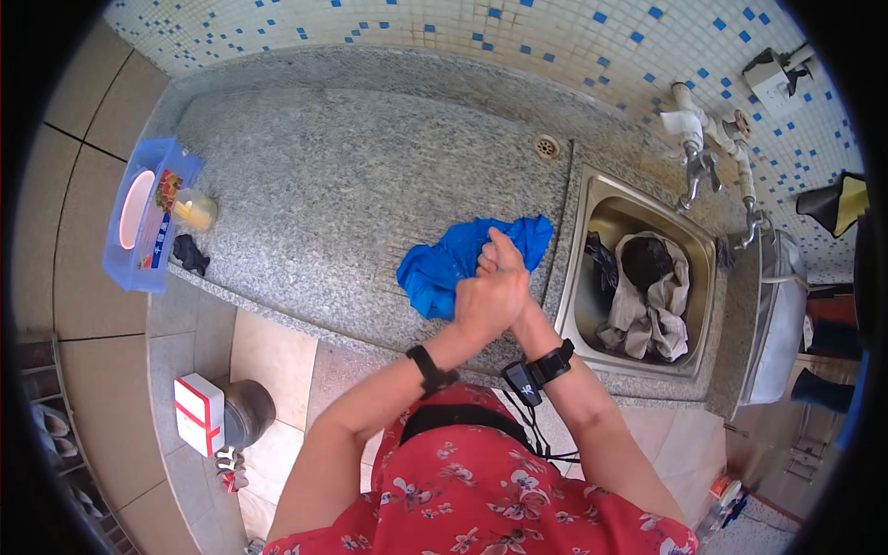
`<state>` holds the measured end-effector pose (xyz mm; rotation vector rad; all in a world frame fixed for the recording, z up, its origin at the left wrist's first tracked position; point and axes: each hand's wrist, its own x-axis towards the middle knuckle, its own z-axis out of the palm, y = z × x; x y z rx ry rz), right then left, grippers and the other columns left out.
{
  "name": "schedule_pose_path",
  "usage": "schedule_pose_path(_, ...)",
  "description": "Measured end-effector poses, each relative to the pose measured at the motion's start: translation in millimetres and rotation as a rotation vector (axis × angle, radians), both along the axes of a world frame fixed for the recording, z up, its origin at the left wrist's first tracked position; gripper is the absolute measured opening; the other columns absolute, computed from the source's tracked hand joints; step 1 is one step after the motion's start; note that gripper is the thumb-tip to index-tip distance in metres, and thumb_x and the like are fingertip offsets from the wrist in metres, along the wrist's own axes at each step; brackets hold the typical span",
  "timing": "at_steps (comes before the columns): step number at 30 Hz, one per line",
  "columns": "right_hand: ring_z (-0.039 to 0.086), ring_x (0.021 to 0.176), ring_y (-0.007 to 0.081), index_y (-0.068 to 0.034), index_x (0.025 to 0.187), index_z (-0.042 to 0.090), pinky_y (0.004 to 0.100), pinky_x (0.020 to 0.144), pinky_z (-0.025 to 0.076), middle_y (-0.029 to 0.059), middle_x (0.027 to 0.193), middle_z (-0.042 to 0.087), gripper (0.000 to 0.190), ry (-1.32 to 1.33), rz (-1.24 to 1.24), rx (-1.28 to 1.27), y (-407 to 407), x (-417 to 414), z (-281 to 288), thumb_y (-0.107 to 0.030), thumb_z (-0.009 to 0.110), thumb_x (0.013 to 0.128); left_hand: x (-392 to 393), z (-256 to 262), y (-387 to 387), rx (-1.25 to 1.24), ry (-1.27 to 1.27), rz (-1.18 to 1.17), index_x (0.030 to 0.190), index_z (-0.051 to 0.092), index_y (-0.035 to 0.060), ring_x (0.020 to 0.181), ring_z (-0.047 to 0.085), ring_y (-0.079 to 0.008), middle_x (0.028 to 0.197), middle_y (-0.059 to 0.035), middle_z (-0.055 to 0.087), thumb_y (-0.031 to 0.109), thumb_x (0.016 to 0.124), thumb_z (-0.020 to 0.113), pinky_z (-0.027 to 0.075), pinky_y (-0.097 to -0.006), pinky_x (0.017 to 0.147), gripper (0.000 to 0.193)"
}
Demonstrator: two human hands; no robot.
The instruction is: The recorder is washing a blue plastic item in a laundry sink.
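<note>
A wet-looking, crumpled blue cloth (pixel 433 267) lies on the ribbed part of the speckled stone counter (pixel 312 173), just left of the sink. Both of my hands are together over it. My left hand (pixel 485 297) is curled and crosses over the base of my right hand (pixel 501 253). The right hand reaches farther up the cloth, with its fingers bent and the index finger straighter. Whether either hand grips the fabric is hidden by the overlap. Black bands circle both wrists, and a small black device (pixel 522 383) hangs by the right one.
The steel sink (pixel 704 305) at right holds grey cloth (pixel 649 322) and dark items. Metal taps (pixel 694 177) stand out above it. A drain (pixel 547 146) sits near the wall. A blue plastic basket (pixel 114 257), a jar (pixel 195 210) and black cloth (pixel 189 254) are at the left end.
</note>
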<state>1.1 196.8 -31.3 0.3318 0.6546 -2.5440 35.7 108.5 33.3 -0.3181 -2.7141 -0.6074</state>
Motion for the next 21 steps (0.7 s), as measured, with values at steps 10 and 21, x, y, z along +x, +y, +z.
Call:
schedule_pose_path(10, 0.061, 0.077, 0.0164, -0.009, 0.092, 0.062, 0.0317, 0.07, 0.05, 0.0042, 0.078, 0.062, 0.015, 0.005, 0.217, -0.264, 18, -13, -12, -0.023, 0.057, 0.09, 10, 12, 5, 0.092, -0.01, -0.017, 0.07, 0.06, 0.0098, 0.046, 0.059, -0.0261, 0.054, -0.0077, 0.058, 0.021, 0.073, 0.065, 0.044, -0.0382, 0.039, 0.013)
schedule_pose_path(21, 0.061, 0.077, 0.0157, -0.012, 0.093, 0.06, 0.0283, 0.061, 0.049, 0.0006, 0.082, 0.059, 0.016, -0.065, 0.179, 0.187, 7, -3, -8, -0.027, 0.061, 0.09, 10, 13, 3, 0.298, 0.078, -0.018, 0.066, 0.055, 0.0096, 0.044, 0.057, -0.03, 0.052, -0.0117, 0.055, 0.029, 0.093, 0.051, 0.043, -0.0396, 0.039, 0.034)
